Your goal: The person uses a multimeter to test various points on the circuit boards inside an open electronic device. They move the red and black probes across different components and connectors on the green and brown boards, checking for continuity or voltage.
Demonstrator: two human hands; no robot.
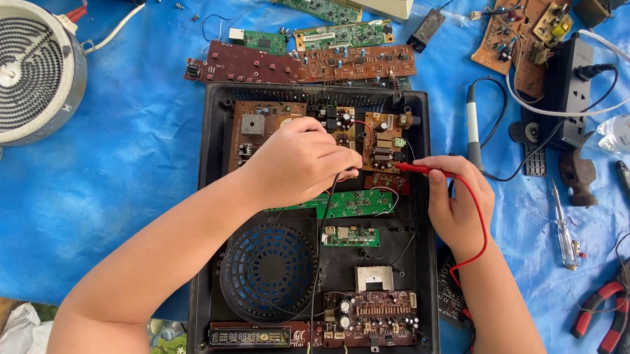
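Heating coil [20, 68] way off on the left of the blue tarp [136, 153], well apart from the action. Then the open black appliance case [209, 193] in the middle, fan [270, 272] low down, brown circuit board [360, 140] up top. Left hand [298, 162] curled over that board, fingers pressed together, apparently pinching a black probe with its black lead [319, 256] trailing back down; tip hidden, so can't tell for sure. Right hand [457, 202] at the case's right edge, pinching the red probe [417, 169], long axis lying flat, tip pointing left at the board's right side. Right hand nearer that spot. Soldering iron [472, 131], screwdriver [564, 229], red pliers [606, 303] further right.
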